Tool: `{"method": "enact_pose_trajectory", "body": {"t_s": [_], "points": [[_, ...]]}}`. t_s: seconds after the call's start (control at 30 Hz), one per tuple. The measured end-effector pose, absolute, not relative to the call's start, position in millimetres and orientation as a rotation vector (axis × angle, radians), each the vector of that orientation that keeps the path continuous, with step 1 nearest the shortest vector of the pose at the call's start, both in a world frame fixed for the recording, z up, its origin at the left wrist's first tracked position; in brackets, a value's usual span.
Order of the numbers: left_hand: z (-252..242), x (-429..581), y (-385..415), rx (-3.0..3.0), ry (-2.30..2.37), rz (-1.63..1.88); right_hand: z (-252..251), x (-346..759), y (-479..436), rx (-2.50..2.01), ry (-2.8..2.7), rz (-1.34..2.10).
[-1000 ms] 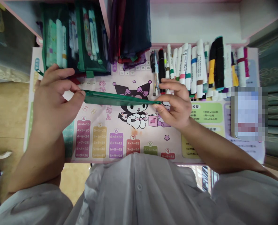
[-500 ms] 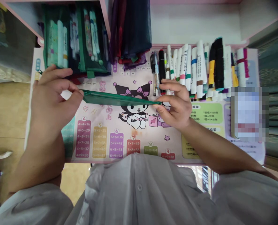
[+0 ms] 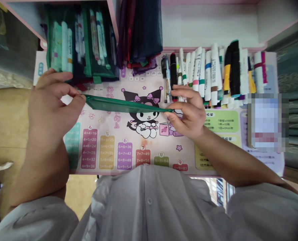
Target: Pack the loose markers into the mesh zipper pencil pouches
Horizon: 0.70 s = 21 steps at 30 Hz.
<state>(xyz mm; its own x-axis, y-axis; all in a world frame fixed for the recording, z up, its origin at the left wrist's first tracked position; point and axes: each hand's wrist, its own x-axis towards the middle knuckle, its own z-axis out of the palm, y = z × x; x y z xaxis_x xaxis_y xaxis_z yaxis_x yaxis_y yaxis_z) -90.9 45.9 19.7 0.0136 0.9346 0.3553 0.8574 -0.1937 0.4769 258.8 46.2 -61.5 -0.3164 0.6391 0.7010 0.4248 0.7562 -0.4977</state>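
Observation:
A flat green zipper pouch is stretched above the desk, its zipped edge running between my two hands. My left hand pinches its left end between thumb and index finger, the other fingers raised. At the opposite end, my right hand pinches the corner with thumb and index finger. Nothing shows inside the pouch from this angle. Beyond my right hand lies a row of markers, mostly white-bodied with coloured bands. Behind my left hand are green mesh pouches with markers inside.
Dark blue, red and purple mesh pouches are stacked at the back middle. A pink-edged shelf borders the desk's far side. A printed mat with a cartoon figure covers the desk. A blurred-out rectangular object lies at right.
My left hand has shifted slightly left and now holds nearer the pouch's left tip. My right hand and the markers have stayed in place.

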Motion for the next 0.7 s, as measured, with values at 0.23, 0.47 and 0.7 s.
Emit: {"method": "enact_pose_trajectory", "body": {"t_s": [0.23,0.47,0.7], "points": [[21.8,-91.6,46.0,2.164,1.907,0.920,-62.0,259.4,46.3,-0.820,-1.958,0.268],[23.0,-94.5,47.4,2.095,1.983,0.913,-61.7,259.5,45.7,-0.877,-1.975,0.244],[25.1,-95.3,47.9,2.106,1.999,0.894,-62.7,259.2,46.0,-0.826,-1.970,0.287]]}}
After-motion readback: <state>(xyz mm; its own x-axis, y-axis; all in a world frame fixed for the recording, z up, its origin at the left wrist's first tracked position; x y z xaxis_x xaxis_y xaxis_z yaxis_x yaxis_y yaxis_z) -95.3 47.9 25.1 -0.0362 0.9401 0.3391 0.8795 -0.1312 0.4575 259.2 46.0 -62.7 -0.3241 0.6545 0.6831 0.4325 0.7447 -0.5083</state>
